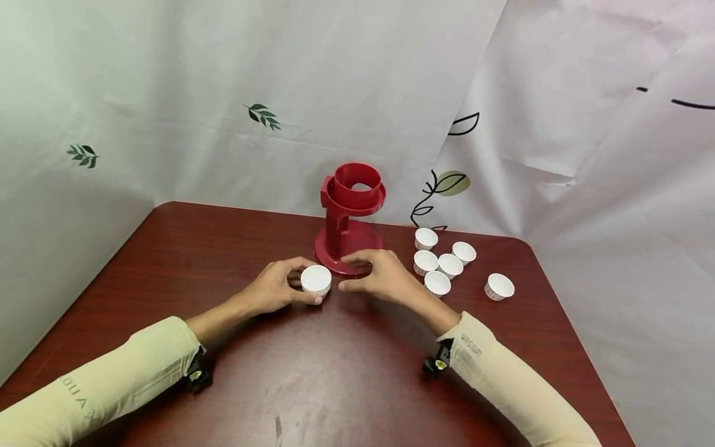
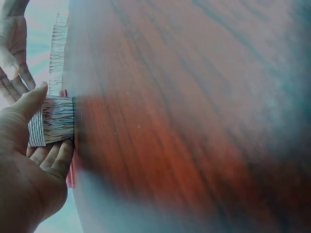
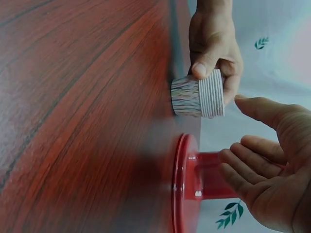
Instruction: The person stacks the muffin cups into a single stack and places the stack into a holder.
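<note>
My left hand (image 1: 275,287) holds a small stack of nested white paper baking cups (image 1: 316,280) between thumb and fingers. In the right wrist view, the stack (image 3: 198,95) shows several rims and a streaked pattern, its base at the tabletop. My right hand (image 1: 382,277) is just right of the stack, apart from it, fingers and thumb extended with a gap between them; nothing is in it. Behind the hands stands a red plastic holder (image 1: 337,228) with a round base, an upright post and an open ring on top.
Several white paper cups (image 1: 450,266) stand in a cluster at the right back of the brown wooden table (image 1: 313,379). One more paper cup (image 1: 499,287) stands apart to their right. White curtains (image 1: 223,68) with leaf prints hang behind the table.
</note>
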The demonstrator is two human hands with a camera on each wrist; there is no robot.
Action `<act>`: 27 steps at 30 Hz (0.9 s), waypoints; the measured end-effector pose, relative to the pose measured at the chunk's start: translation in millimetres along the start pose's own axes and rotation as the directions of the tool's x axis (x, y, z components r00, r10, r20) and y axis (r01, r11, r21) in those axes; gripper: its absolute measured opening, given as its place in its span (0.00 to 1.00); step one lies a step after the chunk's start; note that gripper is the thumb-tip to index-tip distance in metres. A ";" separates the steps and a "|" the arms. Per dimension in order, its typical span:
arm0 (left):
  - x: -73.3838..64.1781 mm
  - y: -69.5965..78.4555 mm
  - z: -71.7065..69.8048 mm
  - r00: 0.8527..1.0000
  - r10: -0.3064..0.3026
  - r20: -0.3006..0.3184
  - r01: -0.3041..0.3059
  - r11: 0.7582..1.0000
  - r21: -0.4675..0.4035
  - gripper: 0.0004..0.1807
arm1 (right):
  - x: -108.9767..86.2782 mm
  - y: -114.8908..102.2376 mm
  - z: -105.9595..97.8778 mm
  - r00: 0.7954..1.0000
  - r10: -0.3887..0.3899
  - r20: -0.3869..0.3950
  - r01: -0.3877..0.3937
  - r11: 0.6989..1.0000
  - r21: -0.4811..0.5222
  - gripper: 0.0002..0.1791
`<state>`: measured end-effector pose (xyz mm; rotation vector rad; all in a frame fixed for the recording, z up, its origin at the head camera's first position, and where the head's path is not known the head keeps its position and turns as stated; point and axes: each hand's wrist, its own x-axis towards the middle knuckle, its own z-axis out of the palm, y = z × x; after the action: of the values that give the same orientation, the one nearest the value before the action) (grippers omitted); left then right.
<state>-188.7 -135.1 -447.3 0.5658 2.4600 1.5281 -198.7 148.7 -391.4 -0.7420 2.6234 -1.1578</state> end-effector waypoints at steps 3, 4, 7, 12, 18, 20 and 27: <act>-1.0 0.6 -0.1 1.000 -0.001 -0.007 0.001 1.000 0.009 0.35 | -2.3 1.8 -3.2 1.000 0.007 -0.006 -0.007 1.000 -0.011 0.32; -1.3 0.6 -0.3 1.000 -0.002 -0.007 0.002 1.000 0.013 0.36 | -2.9 2.6 -4.1 1.000 0.009 -0.007 -0.009 1.000 -0.011 0.32; -1.5 0.5 -0.5 1.000 -0.001 -0.009 0.002 1.000 0.027 0.37 | -5.2 4.2 -7.0 1.000 0.019 -0.007 -0.019 1.000 0.003 0.33; -0.2 1.5 -1.4 1.000 0.005 -0.011 -0.004 0.999 0.045 0.38 | -9.4 6.5 -11.4 0.999 0.035 -0.001 -0.035 0.999 0.031 0.33; -0.4 -1.3 -2.0 1.000 0.005 -0.007 -0.005 0.999 0.043 0.40 | -11.5 11.5 -14.2 1.000 0.029 -0.008 -0.029 0.999 0.018 0.33; -0.8 -1.7 -2.0 1.000 0.011 -0.015 -0.010 0.999 0.039 0.40 | -12.2 13.1 -15.2 0.999 0.030 -0.013 -0.030 0.999 0.013 0.33; -1.1 -1.6 -2.3 0.999 0.037 -0.037 -0.037 0.999 -0.002 0.38 | -16.8 14.4 -19.4 0.998 0.052 -0.026 -0.051 0.998 0.023 0.33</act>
<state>-188.8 -138.1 -447.7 0.5907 2.4876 1.5692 -196.4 178.0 -389.4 -0.6552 2.6309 -1.1885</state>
